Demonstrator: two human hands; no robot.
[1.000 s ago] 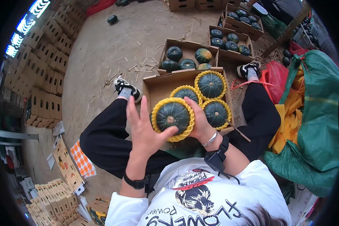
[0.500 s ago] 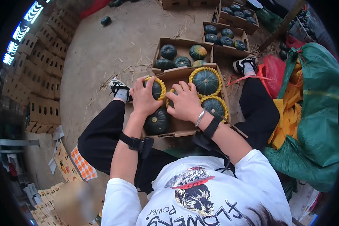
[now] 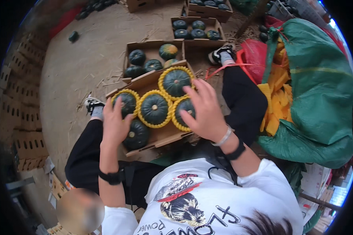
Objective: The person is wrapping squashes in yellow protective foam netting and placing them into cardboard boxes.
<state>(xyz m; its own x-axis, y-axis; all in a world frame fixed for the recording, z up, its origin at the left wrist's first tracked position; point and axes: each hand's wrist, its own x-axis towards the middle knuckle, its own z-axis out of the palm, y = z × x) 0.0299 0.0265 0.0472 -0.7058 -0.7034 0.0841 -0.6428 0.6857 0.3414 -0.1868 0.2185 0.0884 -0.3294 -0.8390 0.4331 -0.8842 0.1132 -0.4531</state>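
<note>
In the head view an open cardboard box (image 3: pixel 164 137) lies between my outstretched legs. It holds several dark green squashes in yellow foam nets: one at the top right (image 3: pixel 175 79), one in the middle (image 3: pixel 153 109), and others at left (image 3: pixel 127 102) and right (image 3: pixel 183 107). A bare squash (image 3: pixel 135 136) sits at the lower left. My left hand (image 3: pixel 115 123) is open, fingers apart at the left netted squash, partly covering it. My right hand (image 3: pixel 206 113) is open, slightly blurred, fingers spread over the right side of the box, near the right and top squashes.
Beyond are cartons of bare squashes (image 3: pixel 153 65) (image 3: pixel 198 25). To my right are a green sack (image 3: pixel 317 90) with yellow foam nets (image 3: pixel 278 109), a red mesh bag (image 3: pixel 255 60) and a pole (image 3: pixel 247 23). Folded cartons (image 3: pixel 25 143) are stacked at left.
The netted squash I held now rests in the box. My hands have released it and separated, the right moving rightward. The view has shifted, bringing the box leftward in the picture.
</note>
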